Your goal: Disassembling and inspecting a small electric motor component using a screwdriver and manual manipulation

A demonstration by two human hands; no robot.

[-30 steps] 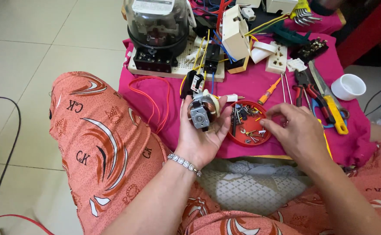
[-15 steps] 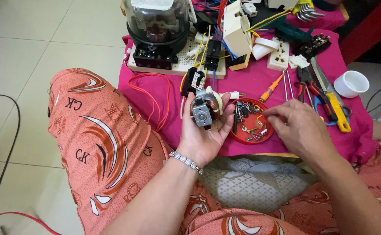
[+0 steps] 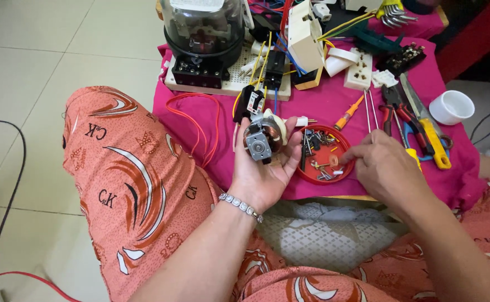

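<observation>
Over the lap, at centre frame, left hand (image 3: 261, 173) lies palm up, fingers curled loosely around a small electric motor (image 3: 261, 140) with a copper winding and steel frame. Motor sits upright in the palm, thumb side at 9 o'clock of it, fingertips at 3 o'clock.

Right hand (image 3: 382, 168) hovers at 3 o'clock of the motor, over the red dish (image 3: 324, 176) of small parts. Thumb and forefinger are pinched together on a small pale ring-like piece (image 3: 333, 160), possibly a washer; too small to be sure. Other fingers are folded in.

Red dish rests on the pink-covered surface (image 3: 317, 106), touching the left fingertips at its 9 o'clock edge. Screws and odd metal bits lie inside.

At 12 o'clock of the motor: a black component (image 3: 253, 102) with yellow and blue leads, then a clear-domed meter (image 3: 203, 33) on a pale board. At 1 o'clock, an orange-handled screwdriver (image 3: 350, 113). At 3 o'clock beyond the right hand, pliers (image 3: 393, 103), a yellow-handled tool (image 3: 432, 140), a white cup (image 3: 451, 106). Red wire (image 3: 200, 120) loops at 10 o'clock.

Step in hand, by my reading: picking a small part from the dish for the motor. Next move calls for carrying the pinched piece across toward 9 o'clock and lining it up on the motor while the left hand keeps it steady; grip must stay fine, piece is easily dropped.
</observation>
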